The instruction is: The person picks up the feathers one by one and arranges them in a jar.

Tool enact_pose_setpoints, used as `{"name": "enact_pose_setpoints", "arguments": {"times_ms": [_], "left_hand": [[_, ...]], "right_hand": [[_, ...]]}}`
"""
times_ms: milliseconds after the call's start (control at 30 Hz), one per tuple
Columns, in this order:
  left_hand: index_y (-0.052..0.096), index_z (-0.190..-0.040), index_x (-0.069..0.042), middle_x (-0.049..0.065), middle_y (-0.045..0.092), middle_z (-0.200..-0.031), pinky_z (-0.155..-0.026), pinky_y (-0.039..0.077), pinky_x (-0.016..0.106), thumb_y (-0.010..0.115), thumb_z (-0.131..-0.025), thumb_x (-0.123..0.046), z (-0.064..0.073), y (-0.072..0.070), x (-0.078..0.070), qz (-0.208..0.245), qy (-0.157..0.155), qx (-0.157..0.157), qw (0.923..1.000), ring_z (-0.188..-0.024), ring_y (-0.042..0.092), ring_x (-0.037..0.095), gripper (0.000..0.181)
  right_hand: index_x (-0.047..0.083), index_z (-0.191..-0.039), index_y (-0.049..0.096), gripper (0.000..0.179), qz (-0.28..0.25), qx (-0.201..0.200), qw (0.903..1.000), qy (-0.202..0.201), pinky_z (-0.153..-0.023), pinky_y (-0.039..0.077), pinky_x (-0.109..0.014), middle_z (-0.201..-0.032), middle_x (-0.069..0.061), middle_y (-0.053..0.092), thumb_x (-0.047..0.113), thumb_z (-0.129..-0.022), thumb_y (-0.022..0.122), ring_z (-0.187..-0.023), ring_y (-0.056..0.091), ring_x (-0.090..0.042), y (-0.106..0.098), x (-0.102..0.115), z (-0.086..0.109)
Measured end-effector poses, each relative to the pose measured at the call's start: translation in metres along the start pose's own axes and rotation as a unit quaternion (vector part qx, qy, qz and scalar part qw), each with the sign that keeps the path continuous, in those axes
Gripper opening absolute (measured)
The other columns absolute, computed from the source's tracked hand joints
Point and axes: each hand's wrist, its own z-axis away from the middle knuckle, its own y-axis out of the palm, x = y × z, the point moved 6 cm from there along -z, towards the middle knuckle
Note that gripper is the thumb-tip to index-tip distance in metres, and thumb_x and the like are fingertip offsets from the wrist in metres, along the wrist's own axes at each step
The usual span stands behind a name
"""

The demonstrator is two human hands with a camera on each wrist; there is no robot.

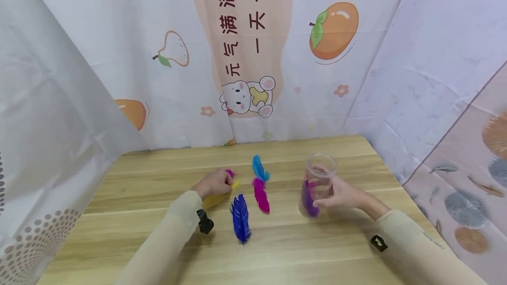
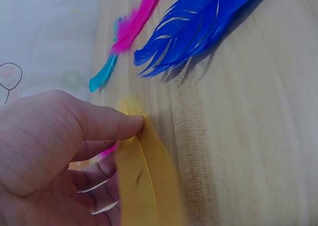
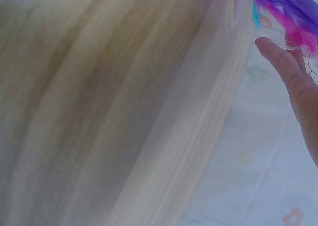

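Observation:
My left hand pinches a yellow feather between thumb and fingers, low over the wooden table. A bit of pink feather peeks out beyond its knuckles, the remainder hidden by the hand. On the right, my right hand grips a clear plastic cup round its side. Inside the cup is a purple feather, with pink showing beside it in the right wrist view. Nearest the left hand lies a dark blue feather.
Between the hands, a magenta feather lies end to end with a light blue feather. The wooden table ends at a printed cloth hanging behind it. More cloth hangs along the right side.

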Motion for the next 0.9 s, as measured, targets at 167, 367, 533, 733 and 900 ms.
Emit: {"name": "enact_pose_setpoints", "arguments": {"times_ms": [167,367,533,733,900], "left_hand": [[0.046,-0.065,-0.009,-0.002,0.034,-0.064,-0.063,0.033,0.027,0.07,-0.085,0.005,0.002,0.001,0.001,0.0,-0.003,-0.001,1.0,-0.061,0.036,0.013,0.034],[0.061,-0.079,-0.006,0.001,0.055,-0.078,-0.07,0.045,0.03,0.071,-0.085,0.0,0.002,0.0,0.002,-0.004,-0.017,-0.013,0.9998,-0.073,0.051,0.016,0.013],[0.063,-0.085,-0.005,0.006,0.065,-0.09,-0.071,0.047,0.031,0.07,-0.088,-0.004,0.003,0.003,-0.001,0.036,-0.015,-0.017,0.9991,-0.079,0.056,0.019,0.008],[0.062,-0.089,-0.003,0.014,0.07,-0.117,-0.072,0.048,0.028,0.069,-0.092,-0.002,0.001,0.003,0.002,0.094,-0.007,-0.007,0.9955,-0.093,0.06,0.019,0.008],[0.064,-0.102,0.001,0.008,0.069,-0.104,-0.08,0.05,0.033,0.07,-0.092,-0.003,-0.004,-0.006,0.004,0.101,0.009,0.004,0.9948,-0.092,0.06,0.02,0.012]], "right_hand": [[-0.006,-0.152,0.008,0.095,0.006,0.0,1.0,-0.004,-0.092,0.054,-0.052,-0.143,-0.044,0.032,-0.008,-0.085,0.075,-0.122,0.046,-0.063,0.002,-0.002,-0.001],[-0.007,-0.151,0.009,0.093,0.003,0.004,0.9999,-0.012,-0.092,0.054,-0.052,-0.143,-0.045,0.031,-0.008,-0.085,0.074,-0.122,0.046,-0.064,0.001,-0.001,-0.001],[-0.004,-0.151,0.007,0.094,-0.012,0.008,0.9999,-0.009,-0.09,0.055,-0.049,-0.144,-0.047,0.028,-0.011,-0.085,0.073,-0.118,0.048,-0.066,0.0,-0.003,0.004],[-0.003,-0.152,0.008,0.096,-0.003,-0.001,1.0,0.009,-0.091,0.055,-0.048,-0.145,-0.044,0.03,-0.008,-0.084,0.075,-0.122,0.048,-0.062,-0.001,-0.005,0.005],[-0.003,-0.152,0.007,0.097,0.006,-0.008,0.9999,0.013,-0.09,0.056,-0.046,-0.146,-0.044,0.03,-0.008,-0.084,0.076,-0.123,0.048,-0.061,-0.003,-0.003,-0.002]]}}
